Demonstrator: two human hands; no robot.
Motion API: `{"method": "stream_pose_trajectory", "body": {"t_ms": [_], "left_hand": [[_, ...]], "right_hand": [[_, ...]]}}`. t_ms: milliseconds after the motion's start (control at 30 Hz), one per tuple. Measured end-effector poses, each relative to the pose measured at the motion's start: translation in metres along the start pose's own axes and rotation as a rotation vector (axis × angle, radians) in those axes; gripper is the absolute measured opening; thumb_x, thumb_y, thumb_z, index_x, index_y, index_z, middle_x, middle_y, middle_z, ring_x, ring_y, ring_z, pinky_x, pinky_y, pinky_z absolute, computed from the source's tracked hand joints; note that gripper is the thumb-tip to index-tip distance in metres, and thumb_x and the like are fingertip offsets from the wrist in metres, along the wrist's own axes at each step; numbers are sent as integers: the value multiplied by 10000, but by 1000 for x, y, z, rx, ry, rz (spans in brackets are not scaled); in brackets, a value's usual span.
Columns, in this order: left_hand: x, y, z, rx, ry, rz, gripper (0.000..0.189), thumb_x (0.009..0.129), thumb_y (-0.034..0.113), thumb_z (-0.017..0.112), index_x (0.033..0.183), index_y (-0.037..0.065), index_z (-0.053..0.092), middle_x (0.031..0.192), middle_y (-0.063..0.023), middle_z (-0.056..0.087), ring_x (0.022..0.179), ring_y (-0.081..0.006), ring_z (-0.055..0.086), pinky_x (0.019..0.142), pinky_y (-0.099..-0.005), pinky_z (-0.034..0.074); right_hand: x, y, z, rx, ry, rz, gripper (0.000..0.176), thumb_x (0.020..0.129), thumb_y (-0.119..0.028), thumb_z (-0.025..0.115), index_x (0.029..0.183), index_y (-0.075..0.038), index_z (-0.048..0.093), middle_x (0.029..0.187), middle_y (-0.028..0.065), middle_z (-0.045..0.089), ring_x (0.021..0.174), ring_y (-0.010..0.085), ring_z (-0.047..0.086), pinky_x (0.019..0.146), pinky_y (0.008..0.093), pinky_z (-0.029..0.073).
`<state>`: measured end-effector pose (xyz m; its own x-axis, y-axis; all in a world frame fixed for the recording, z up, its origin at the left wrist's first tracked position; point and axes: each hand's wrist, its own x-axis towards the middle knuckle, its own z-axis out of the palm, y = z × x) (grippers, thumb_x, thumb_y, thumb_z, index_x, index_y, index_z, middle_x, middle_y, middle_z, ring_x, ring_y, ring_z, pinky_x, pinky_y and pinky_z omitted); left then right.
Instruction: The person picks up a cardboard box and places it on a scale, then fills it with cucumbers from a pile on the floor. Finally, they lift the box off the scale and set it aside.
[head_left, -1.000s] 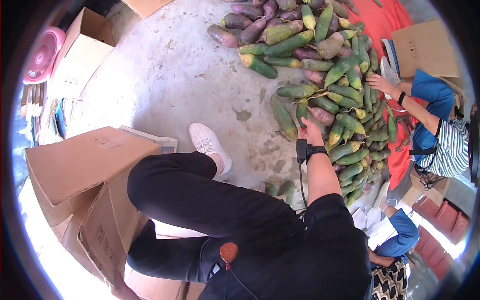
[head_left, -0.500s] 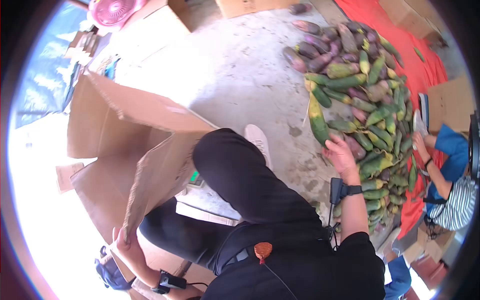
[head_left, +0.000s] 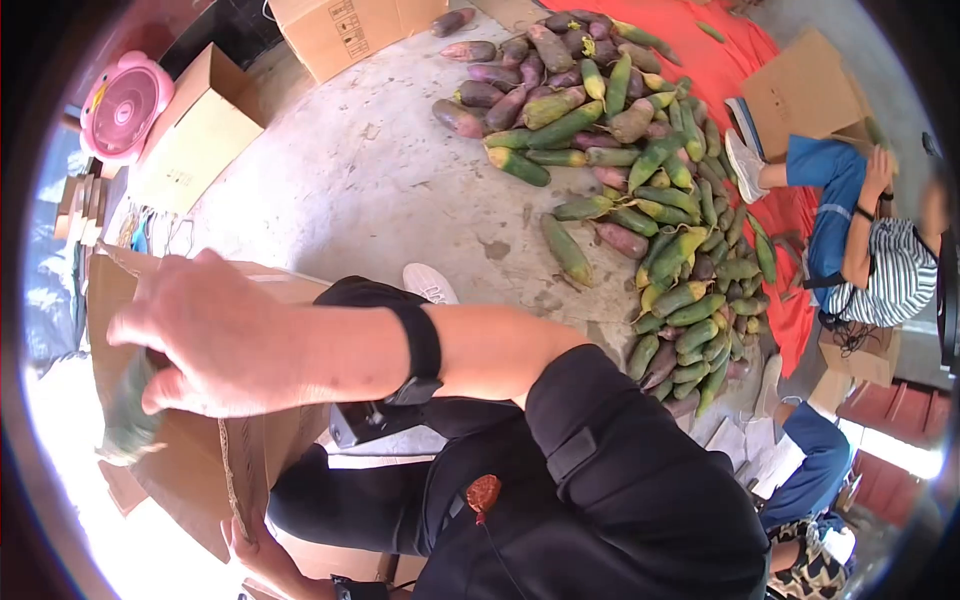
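Observation:
My right hand (head_left: 225,340) reaches across to the left, over the open cardboard box (head_left: 195,475). Its fingers are closed around a green radish (head_left: 132,415), which is blurred and partly hidden by the hand. At the bottom of the view, my left hand (head_left: 262,555) grips the edge of the box flap. The box leans tilted against my leg, and most of its inside is hidden behind my right hand. On the floor to the right lies a large heap of green and purple radishes (head_left: 690,315). One green radish (head_left: 567,250) rests at the heap's near-left side.
A pink fan (head_left: 125,110) stands at the upper left beside a carton (head_left: 195,140). Another carton (head_left: 350,35) is at the top. A red sheet (head_left: 795,235) lies beyond the heap. A person in a striped shirt (head_left: 895,270) sits at the right near a carton (head_left: 800,85).
My right hand has moved from the heap to above the box, carrying a radish. My left hand stays on the flap. The view has turned right, and the seated person's hands have moved up.

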<state>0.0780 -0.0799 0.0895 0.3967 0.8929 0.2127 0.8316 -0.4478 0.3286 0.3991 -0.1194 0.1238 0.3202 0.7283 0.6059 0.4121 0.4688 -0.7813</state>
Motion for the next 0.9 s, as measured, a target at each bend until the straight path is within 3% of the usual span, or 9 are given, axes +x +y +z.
{"method": "stream_pose_trajectory", "body": {"t_ms": [33, 167, 233, 267, 433, 600, 700, 767, 900], "left_hand": [[0, -5, -1, 7, -22, -40, 135, 773, -11, 593, 900, -55, 596, 779, -93, 506, 691, -195, 526, 618, -318, 428], [3, 0, -6, 138, -91, -60, 188, 783, 4, 579, 963, -45, 607, 839, -99, 549, 752, -218, 568, 667, -317, 451], [4, -10, -6, 94, -68, 7, 202, 781, 11, 584, 974, -44, 607, 855, -98, 563, 766, -216, 578, 682, -310, 456], [5, -13, -5, 93, -71, 10, 202, 781, 11, 584, 974, -44, 607, 855, -98, 563, 766, -216, 578, 682, -310, 456], [6, -16, -4, 134, -23, 0, 228, 781, 13, 585, 1003, -33, 610, 863, -93, 571, 806, -216, 589, 697, -303, 473], [4, -22, -3, 33, -38, -53, 228, 783, 10, 581, 1004, -40, 607, 872, -105, 562, 825, -223, 583, 709, -315, 471], [4, -39, 0, -65, -16, -58, 200, 777, 51, 588, 960, -23, 621, 856, -116, 573, 794, -234, 585, 688, -326, 466], [5, -47, 4, -89, 28, -53, 172, 763, 138, 607, 886, 28, 657, 818, -123, 612, 741, -254, 602, 644, -343, 469], [8, -51, 6, -103, 65, -55, 170, 751, 214, 624, 818, 72, 689, 785, -129, 645, 694, -272, 616, 605, -358, 471]], "right_hand": [[-5, 6, 14, -10, 171, -92, 279, 672, -207, 722, 891, -50, 652, 826, 136, 618, 854, 285, 579, 791, 429, 421], [-33, 40, -9, 62, 346, -73, 182, 676, -169, 701, 807, -65, 629, 795, 117, 597, 782, 297, 571, 724, 405, 440], [-57, 67, -34, 125, 414, 144, 133, 704, -128, 647, 802, -42, 623, 777, 123, 597, 745, 269, 584, 672, 363, 462], [-73, 78, -53, 57, 328, 294, 177, 756, -92, 645, 908, -4, 623, 871, 98, 622, 797, 164, 608, 714, 281, 486], [-178, 144, -116, -180, 316, 730, 233, 791, -129, 617, 994, -16, 606, 932, 96, 639, 827, 163, 613, 732, 287, 481], [-335, 212, -162, -559, 308, 1082, 225, 763, -185, 607, 903, -11, 634, 789, 89, 656, 741, 185, 614, 669, 315, 479], [-404, 228, -171, -394, 493, 1267, 196, 756, -176, 597, 868, -23, 645, 718, 76, 632, 679, 165, 594, 612, 315, 461], [-424, 224, -182, -152, 628, 1544, 182, 755, -156, 596, 893, -48, 643, 710, 47, 603, 659, 142, 570, 567, 305, 432], [-440, 223, -191, -29, 923, 1615, 197, 774, -141, 583, 955, -74, 627, 752, 14, 586, 660, 135, 554, 568, 301, 408]]}}
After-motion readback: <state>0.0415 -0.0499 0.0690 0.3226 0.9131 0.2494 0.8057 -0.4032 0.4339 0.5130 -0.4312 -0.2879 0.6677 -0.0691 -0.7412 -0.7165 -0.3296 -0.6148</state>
